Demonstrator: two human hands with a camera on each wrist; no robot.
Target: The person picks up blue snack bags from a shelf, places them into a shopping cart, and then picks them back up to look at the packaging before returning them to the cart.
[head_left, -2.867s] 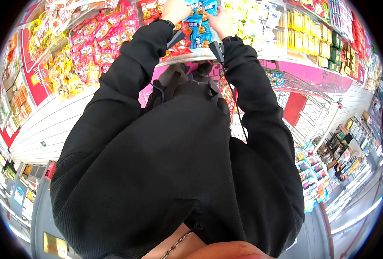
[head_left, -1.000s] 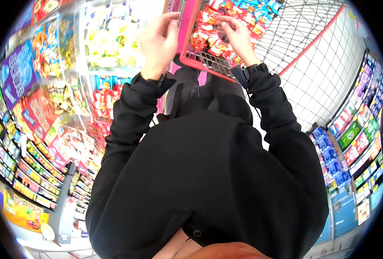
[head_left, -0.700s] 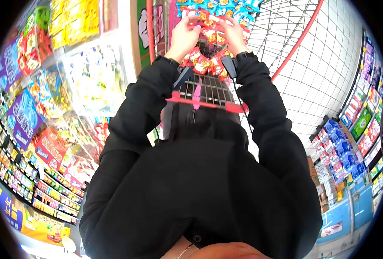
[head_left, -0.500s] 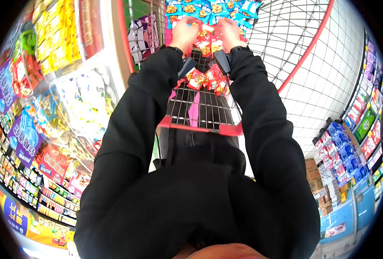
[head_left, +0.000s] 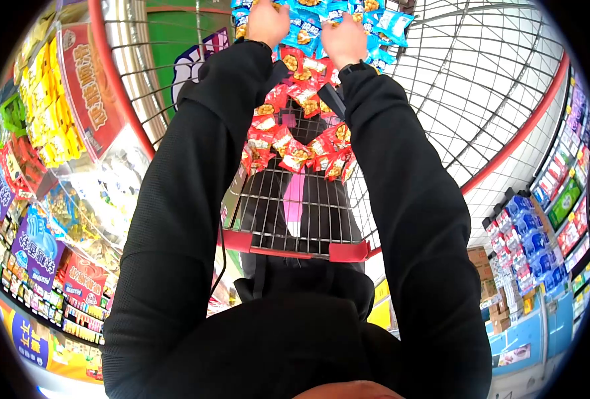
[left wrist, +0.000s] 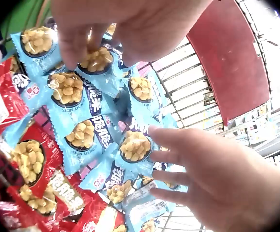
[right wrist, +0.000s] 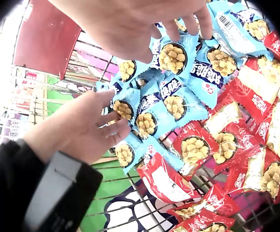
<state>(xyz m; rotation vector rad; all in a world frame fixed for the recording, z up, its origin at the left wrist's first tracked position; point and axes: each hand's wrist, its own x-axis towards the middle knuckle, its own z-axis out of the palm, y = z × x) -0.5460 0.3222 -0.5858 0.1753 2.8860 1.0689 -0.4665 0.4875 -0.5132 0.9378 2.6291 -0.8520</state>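
Observation:
Blue snack packets lie at the far end of a shopping cart, with red snack packets nearer the person. The left hand rests at the left side of the blue packets. In the right wrist view the fingers of this left hand are spread loosely over blue packets. The right hand is at the right side of the pile. The left wrist view shows the right hand with nearly straight fingers touching blue packets.
A red panel is fixed to the cart's wire wall. Shelves with yellow packets and a purple sign stand on the left. Bottled goods in blue packs are stacked at the right.
The hands have left the shelf display for the cart. Over the last half second they have moved forward from the red packets to the blue ones, and more of the cart shows.

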